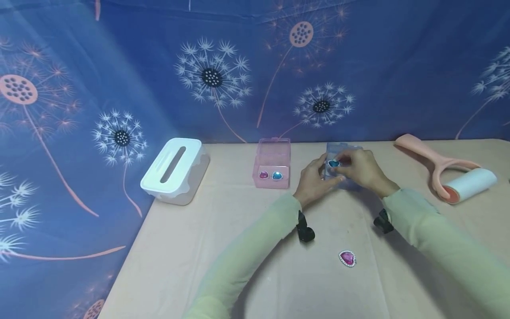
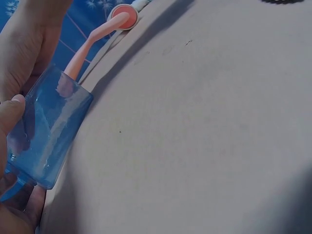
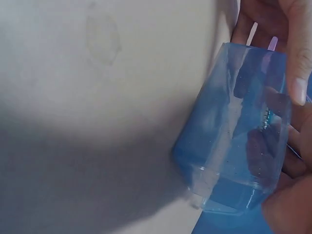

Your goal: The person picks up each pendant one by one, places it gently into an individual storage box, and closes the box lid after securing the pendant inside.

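Observation:
In the head view my left hand [image 1: 312, 182] holds the side of a clear blue plastic box [image 1: 336, 147], its thumb along the near wall. My right hand [image 1: 361, 167] reaches over the box and pinches a teal heart-shaped gem [image 1: 334, 164] with a silvery beaded rim. In the right wrist view that gem [image 3: 268, 119] shows through the box wall, with fingers around it. The left wrist view shows the blue box [image 2: 53, 126] tilted, the left thumb [image 2: 12, 112] on its wall. To the left, a pink open box [image 1: 271, 182] contains a pink heart gem [image 1: 264, 175] and a blue one [image 1: 277, 176].
Nearer the front of the table [image 1: 239, 221] lies a pink heart gem [image 1: 348, 258]. A white lidded tissue box [image 1: 175, 170] stands at the left. At the right is a lint roller [image 1: 470, 185] with a peach handle. A blue dandelion-patterned cloth [image 1: 255, 66] hangs behind.

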`<act>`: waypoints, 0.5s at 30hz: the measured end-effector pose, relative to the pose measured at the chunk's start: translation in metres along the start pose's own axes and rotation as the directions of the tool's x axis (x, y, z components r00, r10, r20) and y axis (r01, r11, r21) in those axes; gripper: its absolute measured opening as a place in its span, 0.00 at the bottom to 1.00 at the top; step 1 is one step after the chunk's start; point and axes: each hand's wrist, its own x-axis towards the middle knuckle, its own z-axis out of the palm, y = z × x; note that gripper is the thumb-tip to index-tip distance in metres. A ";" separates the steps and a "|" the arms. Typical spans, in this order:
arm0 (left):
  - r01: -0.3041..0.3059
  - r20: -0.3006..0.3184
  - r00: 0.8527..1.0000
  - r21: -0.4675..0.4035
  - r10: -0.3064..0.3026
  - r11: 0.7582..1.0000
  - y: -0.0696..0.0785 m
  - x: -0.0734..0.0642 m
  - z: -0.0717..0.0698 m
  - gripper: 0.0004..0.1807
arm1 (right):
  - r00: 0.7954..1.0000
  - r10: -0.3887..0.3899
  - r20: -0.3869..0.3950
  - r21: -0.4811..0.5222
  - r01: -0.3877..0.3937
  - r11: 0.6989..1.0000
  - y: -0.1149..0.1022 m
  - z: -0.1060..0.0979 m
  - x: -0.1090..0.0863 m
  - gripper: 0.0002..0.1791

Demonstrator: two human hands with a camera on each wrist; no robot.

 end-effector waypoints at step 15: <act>-0.012 0.012 1.000 0.013 0.012 1.000 -0.003 0.000 0.001 0.47 | 0.991 -0.024 0.129 -0.029 0.028 0.999 0.000 0.003 0.008 0.11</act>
